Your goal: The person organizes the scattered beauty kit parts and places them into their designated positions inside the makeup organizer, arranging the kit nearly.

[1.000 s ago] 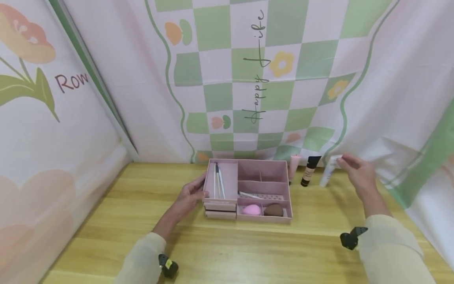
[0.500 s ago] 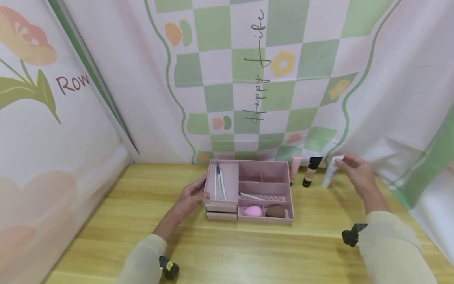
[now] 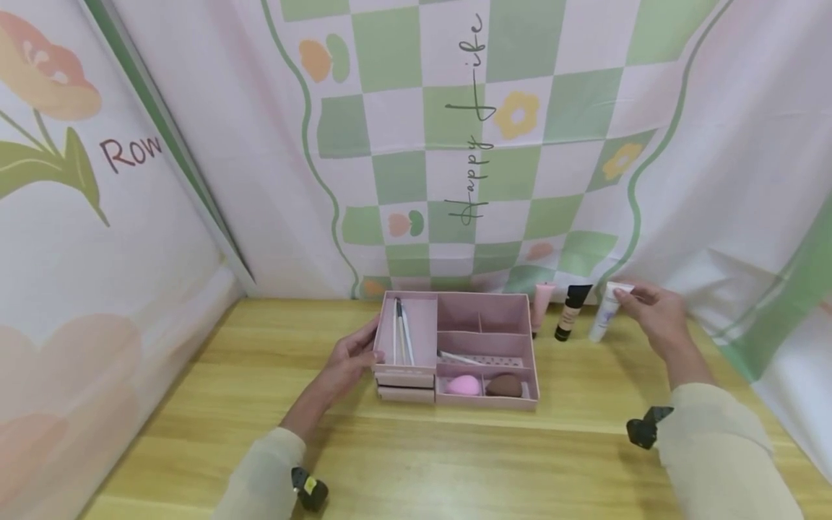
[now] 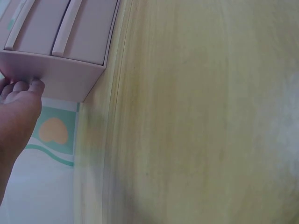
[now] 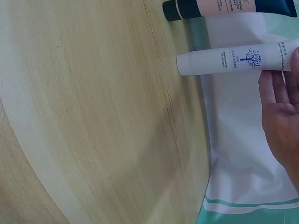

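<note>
A pink desk organizer (image 3: pixel 486 365) stands on the wooden table, with the left hand (image 3: pixel 347 365) at its left side. The left thumb lies over the rim; the fingers touch the outer side wall, as the left wrist view shows. At the right, the right hand (image 3: pixel 656 318) pinches the top end of a white squeeze tube (image 5: pixel 233 59) between thumb and fingers. The tube is upright, cap down, at the table's back. Beside it stand a black and beige tube (image 3: pixel 568 314) and a pink tube (image 3: pixel 541 307), partly hidden by the organizer.
Makeup brushes (image 3: pixel 403 332) lie in the organizer's left tray, above its drawers. A pink sponge (image 3: pixel 464 386) and a brown sponge (image 3: pixel 504 385) sit in front compartments. A printed curtain (image 3: pixel 455 180) hangs behind the wooden table (image 3: pixel 422 462).
The white tube has turned slightly in the right hand, so its printed side shows more. The left hand and organizer hold their places.
</note>
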`<action>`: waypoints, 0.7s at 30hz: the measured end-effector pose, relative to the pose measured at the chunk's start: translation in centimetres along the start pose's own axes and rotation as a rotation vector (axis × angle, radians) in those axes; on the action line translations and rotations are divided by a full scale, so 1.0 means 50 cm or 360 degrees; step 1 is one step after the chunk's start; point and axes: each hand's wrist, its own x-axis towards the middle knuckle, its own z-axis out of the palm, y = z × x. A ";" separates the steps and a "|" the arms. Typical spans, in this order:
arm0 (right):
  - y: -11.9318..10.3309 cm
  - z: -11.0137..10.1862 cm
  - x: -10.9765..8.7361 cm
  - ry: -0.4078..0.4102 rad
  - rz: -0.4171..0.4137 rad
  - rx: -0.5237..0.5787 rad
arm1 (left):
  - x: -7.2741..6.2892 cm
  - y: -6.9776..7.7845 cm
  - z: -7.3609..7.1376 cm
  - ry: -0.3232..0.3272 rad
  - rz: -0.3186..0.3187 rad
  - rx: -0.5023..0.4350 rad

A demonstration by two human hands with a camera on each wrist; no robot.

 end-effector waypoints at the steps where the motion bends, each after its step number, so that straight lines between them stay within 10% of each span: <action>1: 0.000 0.001 0.000 0.0006 -0.0001 0.0010 | 0.000 0.001 0.000 0.0000 0.0000 0.0003; 9: -0.001 0.004 -0.001 0.0082 0.0025 -0.0120 | -0.001 0.007 0.003 -0.0010 -0.0025 -0.0008; 16: -0.012 0.008 0.002 0.0196 0.0006 -0.0569 | -0.001 0.006 0.002 -0.0010 -0.0023 -0.0006; 21: -0.027 0.008 0.003 0.0231 -0.0044 -0.0527 | -0.002 0.003 0.000 -0.0015 -0.0028 -0.0017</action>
